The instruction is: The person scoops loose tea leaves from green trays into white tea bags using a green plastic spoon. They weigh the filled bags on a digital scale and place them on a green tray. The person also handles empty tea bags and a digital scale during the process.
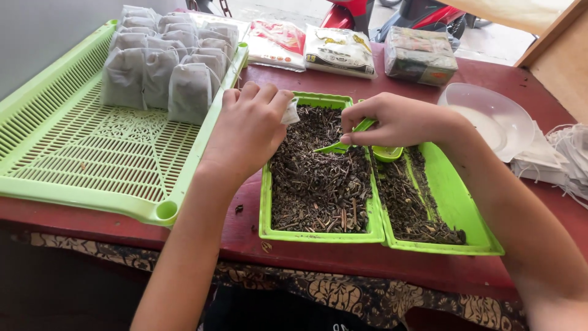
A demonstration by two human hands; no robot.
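My left hand is closed around a small white filter bag, held over the left green tray full of dark dried tea leaves. My right hand grips a green plastic spoon whose tip points toward the bag, just above the leaves. A second green tray to the right holds more dried leaves and a small green scoop.
A large green slotted tray at the left carries several filled white bags. Packets lie at the back of the red table. A clear plastic bowl and a pile of empty bags sit at the right.
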